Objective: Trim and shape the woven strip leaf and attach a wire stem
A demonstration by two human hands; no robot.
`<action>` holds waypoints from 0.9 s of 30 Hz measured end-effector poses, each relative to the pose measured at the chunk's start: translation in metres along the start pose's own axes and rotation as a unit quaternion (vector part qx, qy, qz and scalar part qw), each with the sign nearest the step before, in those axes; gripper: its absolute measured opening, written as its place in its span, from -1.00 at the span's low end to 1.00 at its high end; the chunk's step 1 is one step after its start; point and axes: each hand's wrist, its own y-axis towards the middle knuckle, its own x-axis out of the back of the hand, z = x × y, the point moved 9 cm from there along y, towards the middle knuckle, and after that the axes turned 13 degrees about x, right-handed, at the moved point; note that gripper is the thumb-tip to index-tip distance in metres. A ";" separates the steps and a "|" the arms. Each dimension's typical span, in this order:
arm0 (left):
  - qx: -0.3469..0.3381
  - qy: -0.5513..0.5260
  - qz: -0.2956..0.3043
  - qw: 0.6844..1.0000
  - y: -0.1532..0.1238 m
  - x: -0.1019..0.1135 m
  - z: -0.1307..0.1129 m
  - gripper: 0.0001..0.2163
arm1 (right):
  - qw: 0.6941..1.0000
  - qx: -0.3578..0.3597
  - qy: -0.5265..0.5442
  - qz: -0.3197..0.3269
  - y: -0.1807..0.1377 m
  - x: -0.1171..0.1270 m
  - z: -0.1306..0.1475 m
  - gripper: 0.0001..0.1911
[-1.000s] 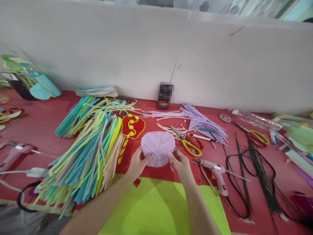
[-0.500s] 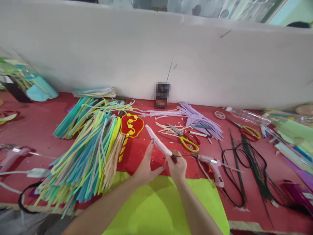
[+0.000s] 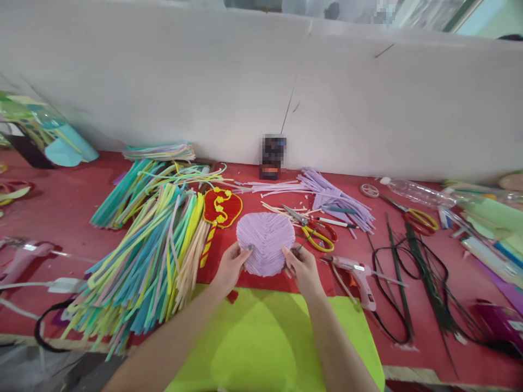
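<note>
Both hands hold up a lavender fan-shaped panel (image 3: pixel 265 242), made of pipe cleaners laid in a V pattern, its broad face toward me. My left hand (image 3: pixel 232 267) pinches its lower left edge, thumb on the front. My right hand (image 3: pixel 300 264) grips the lower right edge, and a thin dark tool or wire (image 3: pixel 309 237) sticks out from its fingers. Just left of the panel lies a finished red fan (image 3: pixel 223 209) with yellow trim and a striped handle. Scissors (image 3: pixel 316 237) with yellow and red handles lie to the right. A red sheet (image 3: pixel 314 280) is underneath.
Multicoloured pipe cleaners (image 3: pixel 143 267) are heaped at left, lavender ones (image 3: pixel 337 198) at back right. A pink glue gun (image 3: pixel 357 277) with a black cord lies right of my hand, another glue gun (image 3: pixel 30 256) far left. A dark pixelated box (image 3: pixel 272 158) stands against the white partition (image 3: pixel 183 81).
The lavender panel has turned from edge-on to face me. My left hand has moved from beside it, fingers apart, to gripping its left edge. My right hand still holds it.
</note>
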 end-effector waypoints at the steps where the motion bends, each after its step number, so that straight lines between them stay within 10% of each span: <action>1: -0.001 -0.003 0.004 1.000 -0.001 -0.001 0.000 -0.58 | 1.000 0.004 -0.004 -0.005 0.000 0.001 0.000 -0.64; 13: 0.060 -0.007 0.089 0.994 -0.012 -0.020 0.006 -0.63 | 0.985 0.080 -0.004 -0.153 0.004 0.044 0.034 -0.60; 27: 0.111 0.140 0.144 0.973 -0.015 -0.030 0.018 -0.58 | 0.994 -0.069 -0.081 -0.009 0.002 0.036 0.015 -0.44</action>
